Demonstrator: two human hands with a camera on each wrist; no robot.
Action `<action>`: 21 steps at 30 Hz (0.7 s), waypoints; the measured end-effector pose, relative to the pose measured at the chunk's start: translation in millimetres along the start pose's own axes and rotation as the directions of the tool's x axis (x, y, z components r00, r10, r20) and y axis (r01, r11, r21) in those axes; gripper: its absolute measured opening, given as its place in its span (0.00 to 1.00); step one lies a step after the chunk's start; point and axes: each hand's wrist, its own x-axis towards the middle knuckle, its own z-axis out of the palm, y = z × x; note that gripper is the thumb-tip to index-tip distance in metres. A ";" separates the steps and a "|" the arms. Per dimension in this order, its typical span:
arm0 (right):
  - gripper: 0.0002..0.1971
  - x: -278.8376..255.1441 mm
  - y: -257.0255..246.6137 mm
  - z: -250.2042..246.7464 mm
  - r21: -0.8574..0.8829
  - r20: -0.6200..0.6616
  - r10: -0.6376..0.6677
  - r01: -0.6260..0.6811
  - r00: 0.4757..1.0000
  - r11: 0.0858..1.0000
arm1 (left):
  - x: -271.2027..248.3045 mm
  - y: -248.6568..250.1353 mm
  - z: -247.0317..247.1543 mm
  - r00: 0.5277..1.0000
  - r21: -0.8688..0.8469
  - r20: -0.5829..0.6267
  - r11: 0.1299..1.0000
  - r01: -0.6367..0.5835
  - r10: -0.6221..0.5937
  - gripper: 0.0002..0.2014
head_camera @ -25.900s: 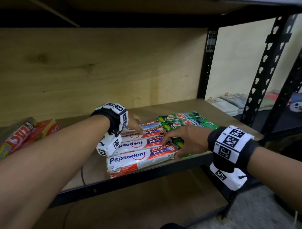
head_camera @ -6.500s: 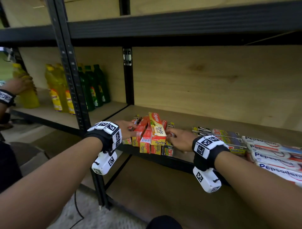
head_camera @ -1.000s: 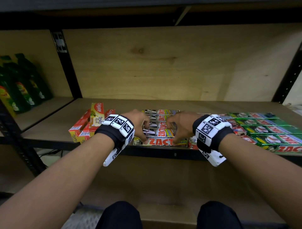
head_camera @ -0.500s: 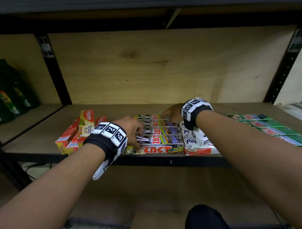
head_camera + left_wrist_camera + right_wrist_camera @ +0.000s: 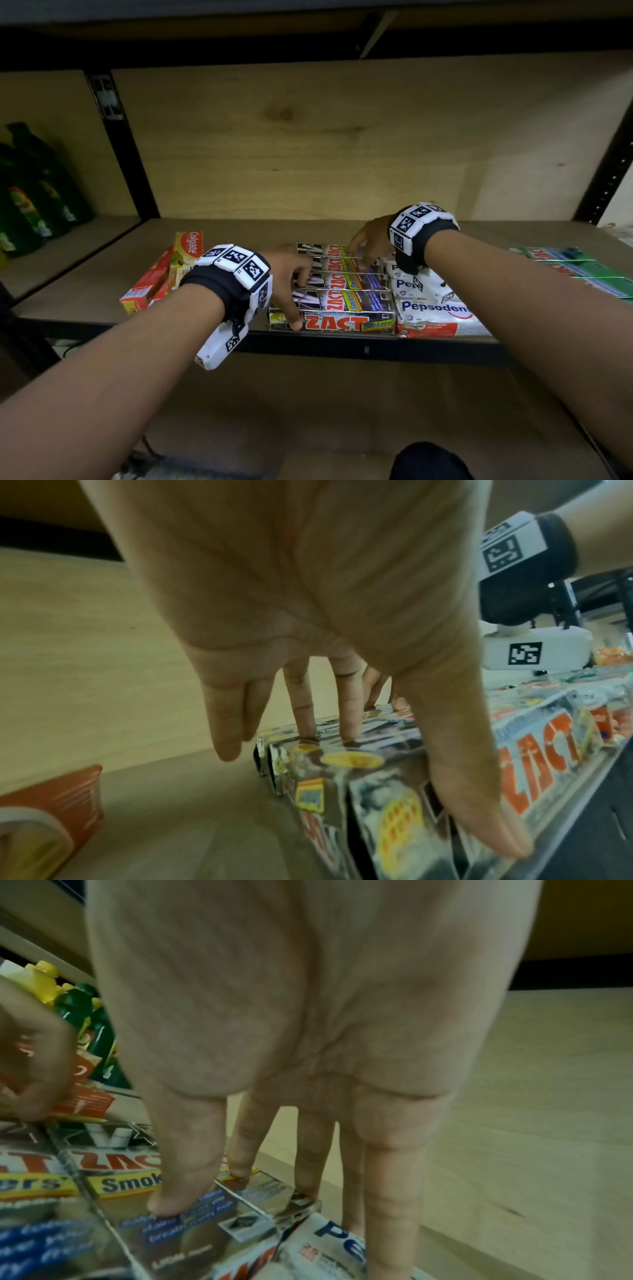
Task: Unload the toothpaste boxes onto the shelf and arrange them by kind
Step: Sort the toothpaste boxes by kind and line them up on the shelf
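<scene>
I'm seeing little change vs 0.5 s ago. Left hand [image 5: 286, 277] is still resting on the left end of the Zact boxes [image 5: 342, 294], fingers straight, thumb on the front box end, not gripping. Right hand [image 5: 368, 240] is staying at the back-right of the same row, fingertips [image 5: 178, 1202] pressing the box tops, fingers extended. Zact row is sitting at shelf [image 5: 85, 294] front, btwn Colgate boxes [image 5: 164, 274] and Pepsodent boxes [image 5: 431, 308], touching the latter. Green boxes [image 5: 582, 270] far right.

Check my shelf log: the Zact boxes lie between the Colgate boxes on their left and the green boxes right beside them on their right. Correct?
Not quite. In the head view, the Zact boxes have the Colgate boxes on their left, but the Pepsodent boxes lie right beside them on the right; the green boxes come after.
</scene>
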 end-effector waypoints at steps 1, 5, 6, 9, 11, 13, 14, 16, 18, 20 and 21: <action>0.27 1.5 0.5 0.5 -0.008 0.001 0.000 0.000 1.000 1.000 | 1.2 -0.7 0.1 1.000 -0.007 0.013 1.000 0.013 -0.012 0.35; 0.29 6.7 1.4 1.4 -0.046 0.002 0.001 -0.001 1.000 0.999 | 10.3 3.9 5.2 0.998 -0.014 0.059 1.000 0.028 -0.027 0.48; 0.29 7.3 1.2 1.1 -0.060 0.003 0.000 0.001 1.000 0.998 | 12.1 4.7 5.9 0.998 -0.030 0.061 0.999 0.021 -0.020 0.51; 0.29 9.4 3.4 0.1 -0.075 0.013 -0.012 0.013 1.000 0.997 | 15.6 2.4 6.8 0.998 -0.075 0.062 0.997 0.013 -0.009 0.55; 0.30 9.6 3.4 -0.9 -0.083 0.008 -0.025 0.025 1.000 0.996 | 16.2 1.0 7.7 0.998 -0.078 0.055 0.997 0.013 -0.009 0.55; 0.31 9.0 3.3 -1.3 -0.092 0.006 -0.028 0.028 1.000 0.995 | 16.8 1.3 9.0 0.999 -0.073 0.048 0.997 0.010 -0.007 0.56; 0.31 8.1 2.9 -1.3 -0.097 0.009 -0.026 0.027 1.000 0.995 | 16.9 2.0 8.8 0.999 -0.076 0.044 0.997 0.010 -0.007 0.56; 0.31 7.6 3.3 0.1 -0.086 0.016 -0.022 0.023 1.000 0.996 | 15.8 4.5 8.8 0.999 -0.092 0.040 0.996 0.007 -0.003 0.56; 0.29 7.4 2.4 1.2 -0.064 0.013 -0.020 0.021 1.000 0.998 | 12.4 5.3 8.4 1.000 -0.103 0.025 0.995 0.007 -0.004 0.55; 0.28 6.3 1.2 2.6 -0.044 0.008 -0.025 0.026 1.000 0.999 | 9.3 5.6 9.2 1.000 -0.117 0.017 0.993 0.011 -0.009 0.54; 0.28 4.4 0.9 3.7 -0.041 0.003 -0.031 0.031 1.000 0.999 | 7.9 5.7 9.8 1.000 -0.122 0.015 0.993 0.012 -0.010 0.54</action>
